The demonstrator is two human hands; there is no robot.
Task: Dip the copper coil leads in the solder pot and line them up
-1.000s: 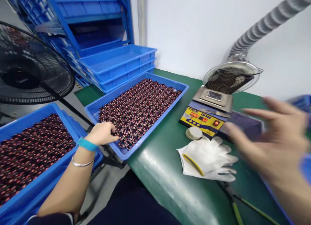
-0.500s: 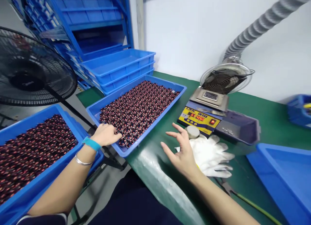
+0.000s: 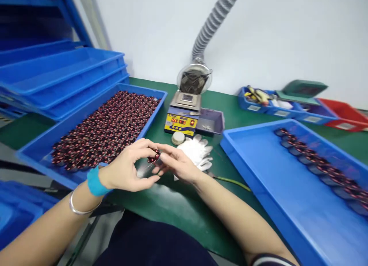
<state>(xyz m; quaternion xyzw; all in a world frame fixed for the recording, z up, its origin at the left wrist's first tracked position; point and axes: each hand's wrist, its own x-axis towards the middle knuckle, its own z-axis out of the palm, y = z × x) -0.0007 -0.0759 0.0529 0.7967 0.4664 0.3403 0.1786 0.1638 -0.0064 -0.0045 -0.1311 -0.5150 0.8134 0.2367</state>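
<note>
In front of me, over the table edge, my left hand (image 3: 130, 164) and my right hand (image 3: 182, 164) meet around one small copper-wound motor stator (image 3: 155, 157). Its windings are reddish and a thin wire end seems to hang below it. The fingers of my left hand curl over its left side, while the left thumb points away beneath. My right thumb and fingers grip it from the right. Behind my left hand, a blue tray (image 3: 149, 126) holds many such stators (image 3: 106, 128). On the right, another blue tray (image 3: 258, 155) carries a row of stators (image 3: 319, 162) along its far side.
A yellow-fronted soldering pot (image 3: 181, 124) with a fume hose (image 3: 214, 24) stands at the back. Near it lie a round tin (image 3: 178, 138), white gloves (image 3: 195, 151) and a grey bin (image 3: 212, 120). Stacked blue trays (image 3: 86, 72) rise at left; small parts bins (image 3: 287, 105) line the back right.
My left hand has come away from the full tray and joined my right hand, with a stator now between them. The view has turned right, bringing the right tray's row of stators into sight.
</note>
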